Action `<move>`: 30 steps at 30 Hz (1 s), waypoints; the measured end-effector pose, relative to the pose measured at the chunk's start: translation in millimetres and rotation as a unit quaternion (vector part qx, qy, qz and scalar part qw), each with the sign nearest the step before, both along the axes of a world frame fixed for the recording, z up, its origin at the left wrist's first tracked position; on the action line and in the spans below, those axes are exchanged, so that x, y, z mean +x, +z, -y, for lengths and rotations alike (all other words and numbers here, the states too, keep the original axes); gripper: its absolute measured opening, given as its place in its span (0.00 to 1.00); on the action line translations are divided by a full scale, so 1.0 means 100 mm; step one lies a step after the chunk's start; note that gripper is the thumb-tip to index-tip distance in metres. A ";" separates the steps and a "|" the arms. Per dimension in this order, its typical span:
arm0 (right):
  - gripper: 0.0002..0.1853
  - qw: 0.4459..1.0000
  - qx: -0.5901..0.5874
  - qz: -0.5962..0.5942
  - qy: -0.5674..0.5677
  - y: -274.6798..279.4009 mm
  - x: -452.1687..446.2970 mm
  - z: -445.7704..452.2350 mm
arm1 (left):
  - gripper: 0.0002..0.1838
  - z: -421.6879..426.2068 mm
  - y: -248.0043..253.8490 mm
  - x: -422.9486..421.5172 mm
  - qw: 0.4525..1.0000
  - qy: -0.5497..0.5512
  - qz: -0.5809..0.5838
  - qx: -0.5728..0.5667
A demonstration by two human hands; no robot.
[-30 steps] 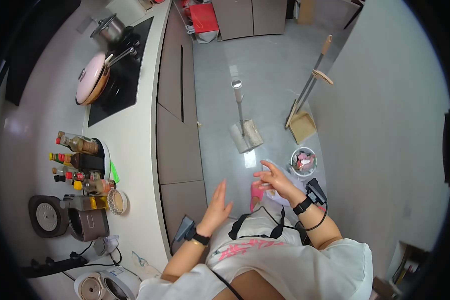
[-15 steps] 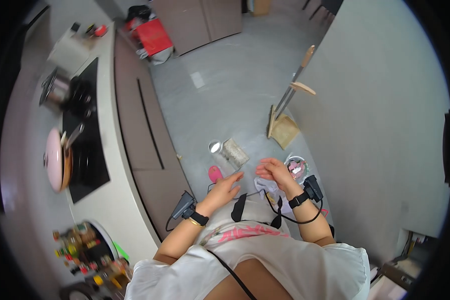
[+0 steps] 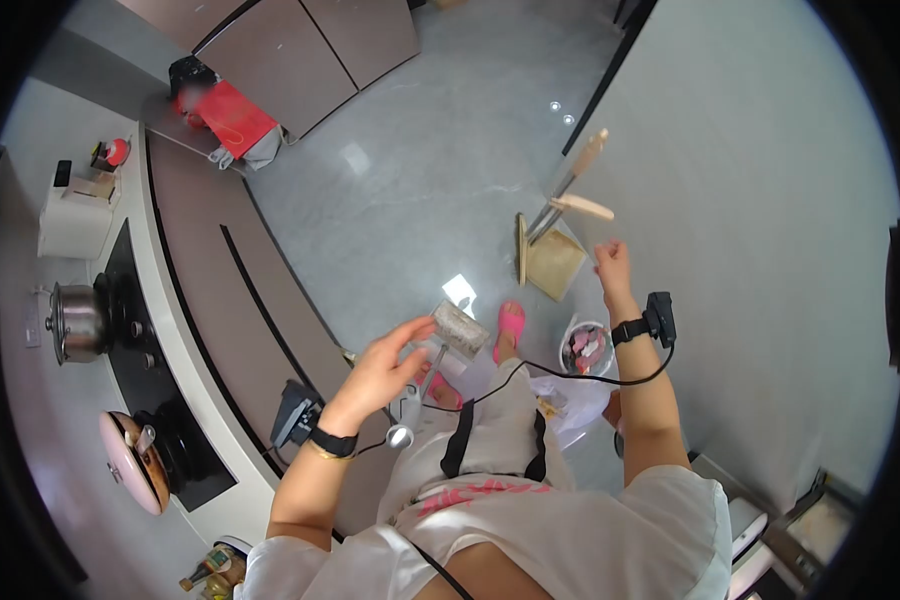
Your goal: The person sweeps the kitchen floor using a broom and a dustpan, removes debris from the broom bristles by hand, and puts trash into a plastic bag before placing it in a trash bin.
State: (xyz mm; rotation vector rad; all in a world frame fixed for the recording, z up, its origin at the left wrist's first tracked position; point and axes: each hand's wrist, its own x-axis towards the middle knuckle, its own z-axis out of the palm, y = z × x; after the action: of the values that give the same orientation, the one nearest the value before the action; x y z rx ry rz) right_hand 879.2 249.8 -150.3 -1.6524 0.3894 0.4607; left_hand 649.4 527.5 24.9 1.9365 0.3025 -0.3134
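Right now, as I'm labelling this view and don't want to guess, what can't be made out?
All in the head view:
- Under the pink lid: contents hidden by the lid itself.
- Bottles: cut off by the lower edge.
- Right hand: palm hidden by curled fingers, so any small thing inside is unclear.
- Left hand: contact with the mop handle unclear from this single angle.

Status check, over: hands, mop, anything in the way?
Left hand open by mop, contact unclear. Right hand curled near dustpan, grip unclear. Possible snag: cable across trousers.
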 end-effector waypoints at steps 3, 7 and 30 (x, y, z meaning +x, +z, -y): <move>0.27 0.873 -0.345 0.333 0.094 -0.28 0.71 -0.12 | 0.25 -0.32 -0.75 -0.20 0.963 0.007 -0.195 0.187; 0.27 0.772 -0.423 0.381 0.282 -0.23 1.21 -0.26 | 0.48 -0.11 -1.07 -0.42 0.833 0.028 -0.539 -0.123; 0.13 0.703 -0.221 0.338 0.585 0.44 0.67 -1.68 | 0.13 -0.66 -1.27 -1.63 0.663 0.491 -0.381 -0.418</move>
State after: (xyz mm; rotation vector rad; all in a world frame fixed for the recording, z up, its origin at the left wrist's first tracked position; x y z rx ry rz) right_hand 945.7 418.0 -106.5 -2.2525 -1.3069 0.6408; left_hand 486.3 593.6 -102.1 0.4428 1.4117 -0.4056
